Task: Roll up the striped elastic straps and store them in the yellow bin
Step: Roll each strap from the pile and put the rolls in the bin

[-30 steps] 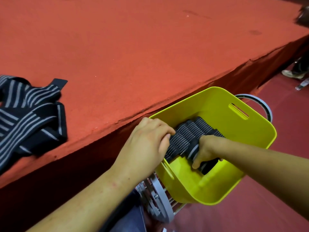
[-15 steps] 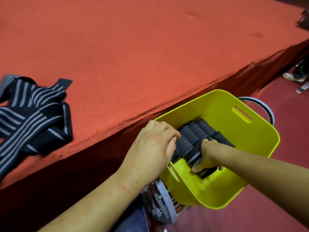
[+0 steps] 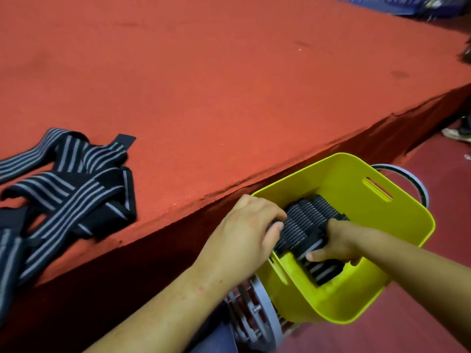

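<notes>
The yellow bin point(image 3: 362, 299) stands below the platform's front edge at lower right. Inside it lie several rolled black-and-grey striped straps point(image 3: 303, 220) packed side by side. My left hand point(image 3: 244, 238) curls over the rim and grips the rolls at their left end. My right hand point(image 3: 334, 244) reaches in from the right, fingers and thumb curled round a roll. A loose tangle of unrolled striped straps point(image 3: 66, 189) lies on the red platform at left, apart from both hands.
The red carpeted platform point(image 3: 229, 85) fills the upper view; its front edge runs diagonally just above the bin. A grey wheel-like frame point(image 3: 252, 317) sits under the bin. Dark red floor is at lower right, and a person's shoe point(image 3: 457, 132) at far right.
Both hands stay in the bin on the rolls; the right hand has shifted slightly deeper. The view has drifted so the loose straps show more.
</notes>
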Tool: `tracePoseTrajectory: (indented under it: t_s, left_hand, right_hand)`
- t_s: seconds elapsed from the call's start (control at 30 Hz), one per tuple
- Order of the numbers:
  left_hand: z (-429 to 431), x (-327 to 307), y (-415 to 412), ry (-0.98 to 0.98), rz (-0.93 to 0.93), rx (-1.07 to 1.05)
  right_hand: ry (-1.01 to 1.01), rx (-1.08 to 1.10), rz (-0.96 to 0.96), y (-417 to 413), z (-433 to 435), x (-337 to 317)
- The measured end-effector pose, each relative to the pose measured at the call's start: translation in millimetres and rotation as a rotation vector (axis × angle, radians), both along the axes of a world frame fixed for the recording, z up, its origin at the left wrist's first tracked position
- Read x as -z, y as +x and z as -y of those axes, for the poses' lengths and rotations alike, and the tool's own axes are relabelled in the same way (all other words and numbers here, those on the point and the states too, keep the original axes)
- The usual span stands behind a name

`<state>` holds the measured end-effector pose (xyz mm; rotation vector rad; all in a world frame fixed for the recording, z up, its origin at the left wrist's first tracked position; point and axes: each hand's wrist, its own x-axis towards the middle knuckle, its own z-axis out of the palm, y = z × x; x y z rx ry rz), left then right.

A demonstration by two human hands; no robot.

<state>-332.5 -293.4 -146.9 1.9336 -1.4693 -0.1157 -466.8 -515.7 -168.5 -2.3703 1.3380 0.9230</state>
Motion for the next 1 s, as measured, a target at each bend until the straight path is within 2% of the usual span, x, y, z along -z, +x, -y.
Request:
tracePoseTrajectory:
  t_s: [0.13,0.27,0.4,0.5,0.57,0.7,0.9,1.0]
  left_hand:
    - [-18,-3,5,-0.064,-0.074,-0.037]
    - [-56,-7,18,-0.116,-0.140,-0.123]
    - [-105,-7,37,-0.163,-0.154,-0.249]
    - [-144,-5,54,-0.184,-0.149,-0.363]
    - [-167,-3,64,-0.176,-0.160,-0.438]
    - [-223,6,86,-0.128,-0.127,-0.603]
    - [-301,41,113,0.029,-0.096,-0.848]
    - [-327,55,118,0.125,-0.144,-0.939]
  right_hand:
    - [-0.146,-0.060,0.239,-1,1,-14]
    - [-0.226,0.070,0.761,3,-29,-35]
    - [-0.155,0.057,1.115,14,-80,-62]
    - [-0.030,0.050,1.256,38,-119,-90]
    - [0.153,0.051,1.323,58,-142,-99]
    - [0.453,-0.069,1.299,104,-192,-93]
    - [0.524,-0.236,1.242,161,-262,-49]
    - [0.602,-0.238,1.206,184,-298,-31]
